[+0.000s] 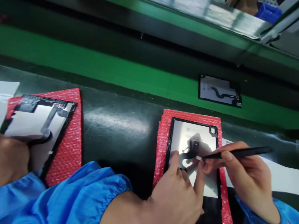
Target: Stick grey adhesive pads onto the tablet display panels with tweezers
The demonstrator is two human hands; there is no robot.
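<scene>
Glossy bubble-textured plastic sheets, smooth reflective panel

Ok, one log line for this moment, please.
left hand: touching panel | right hand: holding black tool | under panel: red bubble wrap

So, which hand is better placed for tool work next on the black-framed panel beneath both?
Right hand, likely: it holds the slim black pen-shaped tool, tip over the panel the left hand touches.
</scene>
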